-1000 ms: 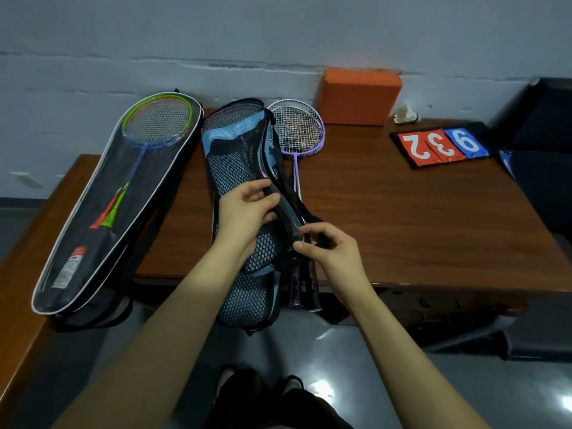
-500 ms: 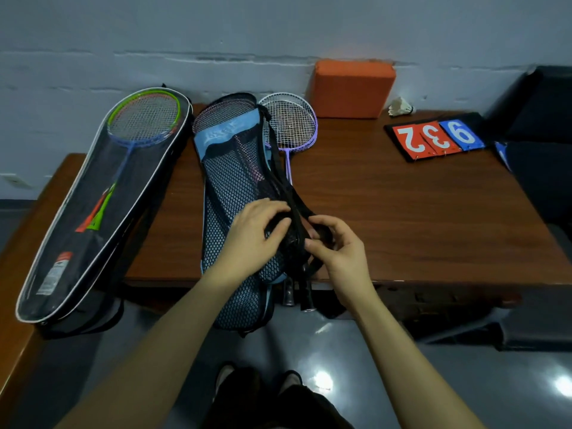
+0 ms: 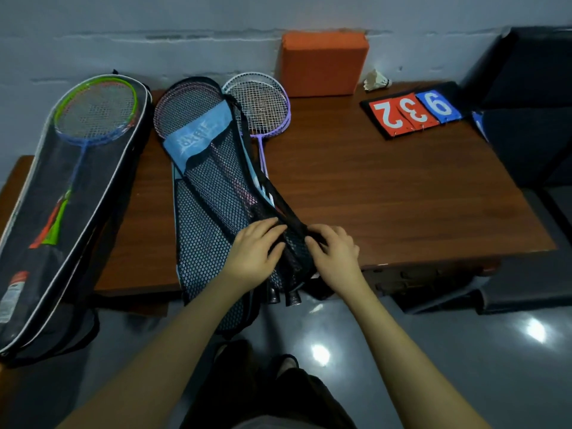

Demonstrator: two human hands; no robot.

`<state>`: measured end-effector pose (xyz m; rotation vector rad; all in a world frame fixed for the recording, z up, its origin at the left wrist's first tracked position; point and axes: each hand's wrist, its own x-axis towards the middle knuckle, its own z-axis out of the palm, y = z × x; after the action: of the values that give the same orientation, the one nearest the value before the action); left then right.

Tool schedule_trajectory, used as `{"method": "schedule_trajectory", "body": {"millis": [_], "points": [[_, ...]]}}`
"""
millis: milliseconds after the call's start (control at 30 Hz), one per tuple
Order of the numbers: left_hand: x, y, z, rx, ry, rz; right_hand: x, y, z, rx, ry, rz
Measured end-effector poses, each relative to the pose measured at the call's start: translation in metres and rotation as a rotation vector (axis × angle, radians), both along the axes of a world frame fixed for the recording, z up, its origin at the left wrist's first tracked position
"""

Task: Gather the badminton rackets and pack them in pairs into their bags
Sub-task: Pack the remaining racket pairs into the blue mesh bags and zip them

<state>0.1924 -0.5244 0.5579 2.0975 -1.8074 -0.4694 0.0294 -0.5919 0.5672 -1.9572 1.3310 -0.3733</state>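
step: closing up the mesh bag (image 3: 204, 230). Looks like the pair inside is being sealed in, zip or flap run down toward the handle end. Judgement only; the fastener itself is too dark to make out.
left hand (image 3: 252, 255): fingers mostly straight, laid flat on the mesh near the bag's lower end, pressing it down. Not wrapped round anything I can see.
right hand (image 3: 335, 252): fingers curled at the dark bag edge (image 3: 291, 218), apparently pinching it or a puller there. Exact grip hidden.
mesh bag location: runs from the table's back edge, left of centre, down over the front edge; lower end overhangs the floor.
rackets inside: pink-framed heads (image 3: 185, 109) show through the top; two dark handle butts (image 3: 283, 297) poke out past the front edge of the table (image 3: 387, 196).
black bag (image 3: 62, 212): packed, at the left edge, green/blue racket head (image 3: 96, 109) visible through the clear panel. That pair looks done.
purple rackets (image 3: 260, 106): loose on the table, heads at the back edge, just right of the mesh bag, shafts partly under it. Not bagged.
next move needs: left hand holds fabric taut while right draws the closure past the handles; butts likely need tucking in first.
risk: mesh snagging in the closure.
then: purple pair needs a bag; none spare in view.
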Motion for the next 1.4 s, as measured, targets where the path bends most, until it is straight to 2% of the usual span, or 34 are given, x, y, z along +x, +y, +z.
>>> {"method": "schedule_trajectory", "body": {"millis": [67,200,433,667,900,1000,1133,1233,1400], "points": [[0.007,-0.009,0.005,0.011,-0.009,0.032,0.014,-0.006,0.003,-0.026,0.047,-0.005],[0.041,-0.029,0.012,0.004,-0.008,0.122,0.051,-0.026,0.002,0.026,-0.047,0.033],[0.143,-0.090,0.018,-0.008,-0.003,0.181,0.165,-0.085,0.005,0.019,-0.092,0.002],[0.247,-0.158,0.008,0.012,0.021,0.118,0.273,-0.151,-0.015,-0.071,0.039,-0.177],[0.293,-0.207,-0.009,0.011,0.081,0.033,0.331,-0.190,-0.032,-0.170,0.206,-0.266],[0.303,-0.217,-0.009,-0.002,0.164,0.025,0.340,-0.193,-0.038,-0.168,0.110,-0.273],[0.316,-0.222,-0.003,0.024,0.401,0.063,0.349,-0.185,-0.031,-0.169,-0.022,-0.229],[0.317,-0.218,0.006,-0.018,0.479,0.180,0.350,-0.172,-0.014,-0.199,-0.143,-0.237],[0.302,-0.209,0.024,-0.025,0.624,0.391,0.333,-0.154,0.005,-0.177,-0.265,-0.093]]}}
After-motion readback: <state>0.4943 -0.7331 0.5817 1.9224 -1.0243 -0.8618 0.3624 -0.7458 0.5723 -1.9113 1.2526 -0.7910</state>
